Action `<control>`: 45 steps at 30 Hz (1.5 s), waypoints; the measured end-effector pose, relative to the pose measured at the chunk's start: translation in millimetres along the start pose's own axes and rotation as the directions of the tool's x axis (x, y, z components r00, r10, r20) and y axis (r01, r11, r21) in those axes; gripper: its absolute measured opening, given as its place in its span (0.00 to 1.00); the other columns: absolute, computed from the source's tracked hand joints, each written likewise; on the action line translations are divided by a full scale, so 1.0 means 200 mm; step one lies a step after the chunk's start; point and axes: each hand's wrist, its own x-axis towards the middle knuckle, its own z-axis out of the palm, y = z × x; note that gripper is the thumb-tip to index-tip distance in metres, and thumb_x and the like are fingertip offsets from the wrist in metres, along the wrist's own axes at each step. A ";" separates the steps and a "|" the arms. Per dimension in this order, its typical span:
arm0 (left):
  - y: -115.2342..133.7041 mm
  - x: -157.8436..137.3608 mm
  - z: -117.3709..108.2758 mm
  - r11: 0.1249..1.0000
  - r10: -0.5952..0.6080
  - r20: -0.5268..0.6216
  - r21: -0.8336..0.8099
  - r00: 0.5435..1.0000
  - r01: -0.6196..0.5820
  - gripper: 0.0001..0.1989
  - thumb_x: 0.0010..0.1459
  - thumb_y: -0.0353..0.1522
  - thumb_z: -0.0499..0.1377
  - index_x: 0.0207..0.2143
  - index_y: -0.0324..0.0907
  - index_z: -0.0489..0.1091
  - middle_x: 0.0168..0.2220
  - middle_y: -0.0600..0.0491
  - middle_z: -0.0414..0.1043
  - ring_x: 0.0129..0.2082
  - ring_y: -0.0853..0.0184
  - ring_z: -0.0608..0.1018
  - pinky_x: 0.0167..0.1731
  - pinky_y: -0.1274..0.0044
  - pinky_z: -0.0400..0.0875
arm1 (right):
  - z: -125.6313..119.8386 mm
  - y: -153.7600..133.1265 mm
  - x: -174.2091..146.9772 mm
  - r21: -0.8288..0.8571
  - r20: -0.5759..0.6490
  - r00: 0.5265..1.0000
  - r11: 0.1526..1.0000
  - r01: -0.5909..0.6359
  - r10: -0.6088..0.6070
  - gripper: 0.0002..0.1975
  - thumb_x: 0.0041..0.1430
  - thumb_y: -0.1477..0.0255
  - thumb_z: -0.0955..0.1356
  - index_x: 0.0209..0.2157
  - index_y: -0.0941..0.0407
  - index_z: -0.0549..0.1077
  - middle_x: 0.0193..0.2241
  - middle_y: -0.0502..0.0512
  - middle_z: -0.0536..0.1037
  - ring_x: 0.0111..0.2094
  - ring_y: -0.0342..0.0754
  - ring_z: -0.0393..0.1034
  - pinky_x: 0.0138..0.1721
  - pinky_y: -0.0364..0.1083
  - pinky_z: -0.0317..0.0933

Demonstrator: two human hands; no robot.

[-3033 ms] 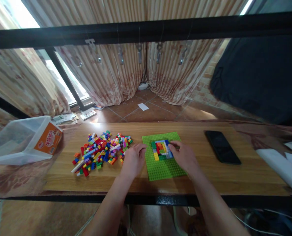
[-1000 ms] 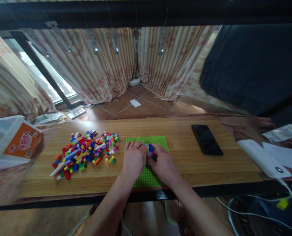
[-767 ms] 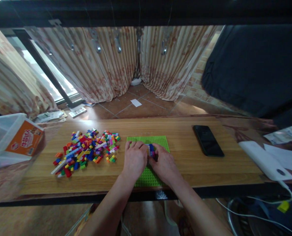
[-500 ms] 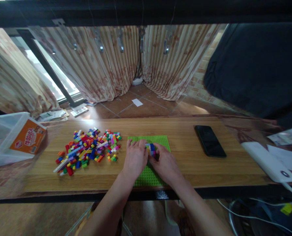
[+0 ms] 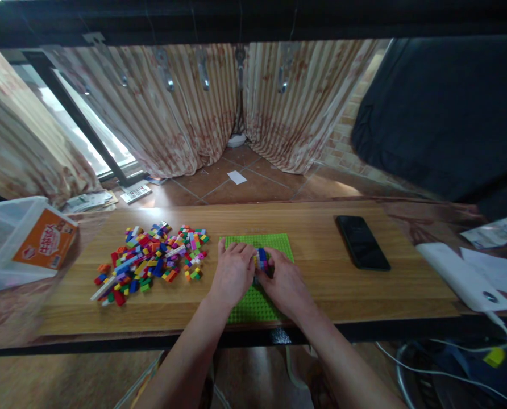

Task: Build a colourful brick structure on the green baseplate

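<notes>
Flanking brick build (image 5: 262,259) | left hand (image 5: 233,270), right hand (image 5: 286,282): half-curled, cannot tell if gripping | green baseplate (image 5: 254,308) beneath

The single view comes from a camera worn on the person's head, at the near side of the bench (image 5: 317,227), facing forward and down. It looks from above and behind the hands (image 5: 234,272), near enough that both forearms (image 5: 198,343) rise from the bottom edge. The green studded baseplate (image 5: 253,309) falls just below the centre. The wide view spans the bench, cuts off the translucent plastic bin (image 5: 6,267) at left, and reaches past the far edge to the tiled floor (image 5: 262,187) and striped curtains (image 5: 194,125).
</notes>
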 end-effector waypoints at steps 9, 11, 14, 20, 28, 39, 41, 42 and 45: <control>0.00 0.00 0.04 0.993 -0.004 -0.037 -0.116 0.999 -0.001 0.09 0.59 0.25 0.54 0.38 0.44 0.71 0.38 0.52 0.77 0.41 0.61 0.75 0.57 0.61 0.56 | 0.00 0.01 0.00 0.044 0.023 1.000 0.999 -0.005 0.004 0.24 0.56 0.71 0.66 0.55 0.61 0.67 0.42 0.61 0.75 0.41 0.52 0.70 0.46 0.50 0.62; -0.01 0.00 0.04 0.989 -0.016 -0.047 -0.148 0.999 0.009 0.09 0.59 0.24 0.54 0.37 0.44 0.72 0.37 0.53 0.77 0.40 0.62 0.76 0.55 0.61 0.58 | 0.00 0.01 0.00 0.039 0.019 1.000 0.999 -0.006 0.006 0.24 0.56 0.71 0.66 0.55 0.61 0.67 0.42 0.61 0.75 0.41 0.52 0.70 0.46 0.50 0.62; -0.03 0.01 0.03 0.972 -0.045 -0.068 -0.234 0.997 0.028 0.09 0.57 0.23 0.55 0.34 0.44 0.72 0.34 0.54 0.78 0.38 0.63 0.76 0.50 0.65 0.64 | 0.00 0.01 0.01 0.024 0.014 1.000 1.000 -0.008 0.008 0.24 0.55 0.72 0.66 0.54 0.60 0.67 0.42 0.61 0.75 0.42 0.53 0.69 0.47 0.50 0.62; -0.03 0.01 0.01 0.928 -0.122 -0.107 -0.364 0.987 0.076 0.09 0.56 0.22 0.57 0.32 0.44 0.73 0.33 0.55 0.78 0.37 0.66 0.78 0.46 0.71 0.69 | 0.00 0.00 0.00 0.015 0.023 1.000 1.000 -0.018 0.018 0.24 0.54 0.72 0.67 0.54 0.60 0.67 0.41 0.60 0.75 0.41 0.53 0.70 0.47 0.50 0.62; -0.03 0.00 0.00 0.931 -0.134 -0.066 -0.350 0.989 0.103 0.09 0.56 0.23 0.57 0.32 0.45 0.73 0.33 0.57 0.79 0.36 0.67 0.79 0.56 0.66 0.62 | 0.00 0.01 0.00 0.014 0.017 1.000 1.000 -0.007 0.007 0.25 0.55 0.72 0.66 0.55 0.59 0.66 0.42 0.60 0.75 0.42 0.52 0.69 0.47 0.50 0.61; -0.02 0.00 -0.02 0.972 -0.123 -0.029 -0.205 0.992 0.115 0.10 0.58 0.25 0.54 0.34 0.47 0.72 0.37 0.58 0.80 0.39 0.66 0.79 0.61 0.61 0.51 | 0.00 0.01 0.00 0.016 0.013 1.000 1.000 -0.009 0.008 0.24 0.54 0.72 0.66 0.54 0.58 0.67 0.41 0.58 0.75 0.40 0.51 0.70 0.45 0.49 0.61; -0.02 -0.01 -0.02 0.974 -0.119 -0.019 -0.194 0.993 0.113 0.10 0.59 0.25 0.53 0.35 0.46 0.72 0.37 0.57 0.79 0.39 0.66 0.79 0.61 0.60 0.50 | 0.00 0.01 0.01 0.018 0.017 1.000 1.000 -0.008 0.008 0.24 0.54 0.72 0.66 0.54 0.58 0.67 0.41 0.59 0.75 0.41 0.51 0.70 0.45 0.49 0.61; -0.01 -0.01 -0.02 0.974 -0.120 -0.015 -0.196 0.993 0.115 0.10 0.58 0.25 0.53 0.36 0.46 0.72 0.38 0.57 0.79 0.39 0.66 0.79 0.61 0.60 0.50 | 0.00 0.01 0.01 0.019 0.021 1.000 1.000 -0.007 0.007 0.24 0.54 0.72 0.66 0.54 0.58 0.67 0.41 0.59 0.75 0.41 0.51 0.70 0.45 0.49 0.61; -0.01 0.00 -0.01 0.967 -0.140 -0.015 -0.215 0.990 0.133 0.11 0.58 0.24 0.54 0.36 0.46 0.72 0.38 0.57 0.79 0.40 0.65 0.78 0.60 0.59 0.50 | 0.00 0.01 0.01 0.013 0.027 1.000 1.000 -0.008 0.008 0.24 0.54 0.73 0.66 0.54 0.58 0.67 0.41 0.59 0.75 0.41 0.51 0.70 0.45 0.49 0.61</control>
